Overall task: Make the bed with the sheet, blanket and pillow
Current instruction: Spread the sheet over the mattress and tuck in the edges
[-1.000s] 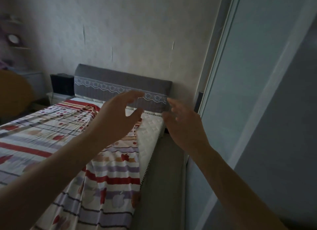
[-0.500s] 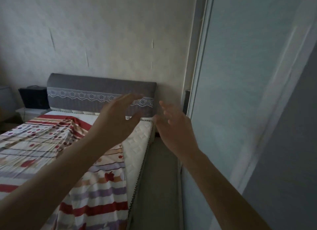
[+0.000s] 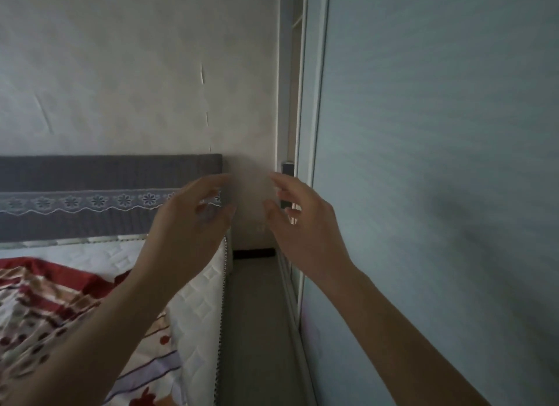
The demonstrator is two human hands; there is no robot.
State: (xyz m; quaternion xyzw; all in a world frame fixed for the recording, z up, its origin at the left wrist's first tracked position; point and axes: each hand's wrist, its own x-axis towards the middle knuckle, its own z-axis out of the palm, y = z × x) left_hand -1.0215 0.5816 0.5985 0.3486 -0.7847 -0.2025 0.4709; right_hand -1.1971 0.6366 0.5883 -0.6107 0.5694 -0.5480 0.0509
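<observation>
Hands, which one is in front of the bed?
The left hand, overlapping the grey headboard and white mattress; the right hand is over the floor strip.

Sheet [image 3: 45, 308]: printed cloth, matt. Mattress [image 3: 199, 308]: quilted white fabric. Headboard [image 3: 99, 175]: grey woven cloth, lace trim.

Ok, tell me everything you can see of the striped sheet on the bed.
The sheet is thin, soft-looking cloth, white with red, purple and brown stripes and red shapes. It lies rumpled on the mattress, its red top edge short of the headboard, leaving white quilted mattress bare at the head and right side. The left hand and right hand hold none of it.
</observation>
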